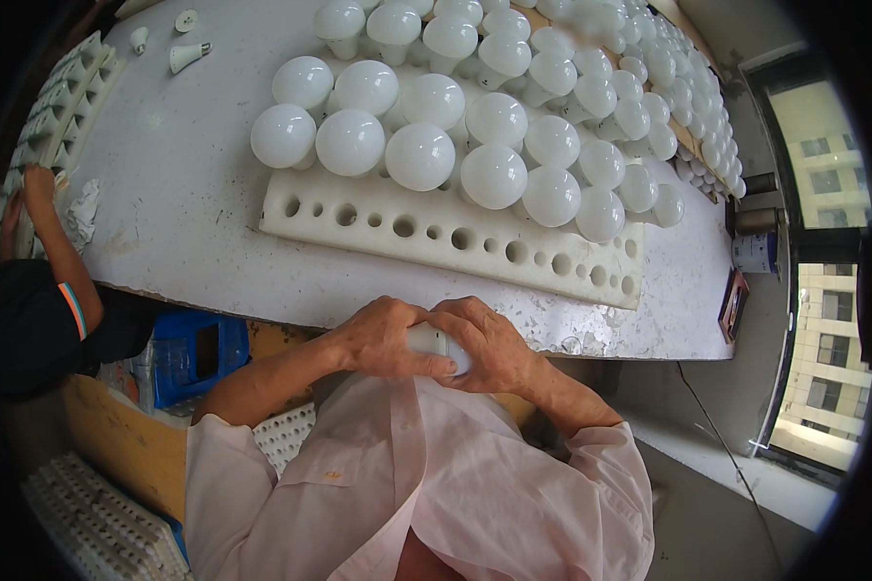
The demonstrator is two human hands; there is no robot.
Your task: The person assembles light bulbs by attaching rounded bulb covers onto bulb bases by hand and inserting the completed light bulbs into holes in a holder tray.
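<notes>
Two bare hands meet just below the near edge of the round white counter (184, 203), both clenched on one small white plastic bulb body (434, 341) held close to the chest. The left hand (383, 337) wraps its left end with fingers curled over the top; the right hand (484, 341) covers the right end, thumb and fingers pressed on it, so only a short white stretch shows between the two grips. On the counter just beyond lies a long white foam tray with round holes (436, 232), its near rows bare, its far rows filled with round frosted white bulbs (420, 155). At the far left, another person's hand (39, 184) rests on a stack of ridged white trays (53, 107).
</notes>
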